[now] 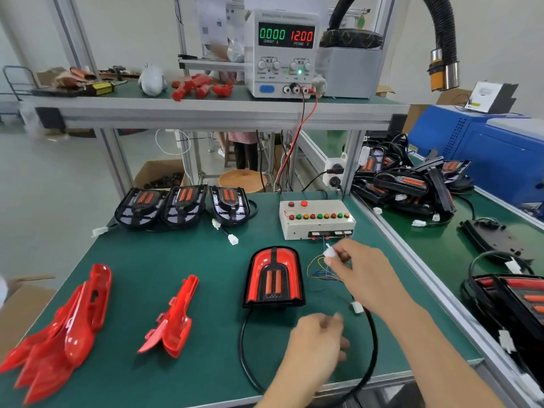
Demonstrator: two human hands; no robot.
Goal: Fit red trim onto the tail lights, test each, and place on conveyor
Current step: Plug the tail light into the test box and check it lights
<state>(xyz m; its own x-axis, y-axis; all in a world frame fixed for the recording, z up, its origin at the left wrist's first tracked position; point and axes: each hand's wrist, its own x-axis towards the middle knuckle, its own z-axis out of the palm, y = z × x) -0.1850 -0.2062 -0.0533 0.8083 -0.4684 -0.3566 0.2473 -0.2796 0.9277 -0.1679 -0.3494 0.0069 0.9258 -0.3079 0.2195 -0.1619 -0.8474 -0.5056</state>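
A tail light with red trim fitted (pixel 274 278) lies on the green mat in the middle. Its black cable (pixel 371 343) loops toward the front edge and ends in a white plug (pixel 357 307). My right hand (pixel 362 272) pinches a white connector (pixel 330 252) on thin coloured wires from the white test box (pixel 316 219). My left hand (pixel 316 343), blurred, hovers over the mat below the light, fingers curled; what it holds cannot be told. Three untrimmed tail lights (pixel 182 206) stand in a row at the back. Loose red trims (pixel 173 319) lie left.
A larger stack of red trims (pixel 59 331) fills the front left. A power supply (pixel 284 53) reading 12.00 stands on the upper shelf. On the conveyor (pixel 441 245) at right lie a pile of tail lights (pixel 412 181) and another light (pixel 512 301).
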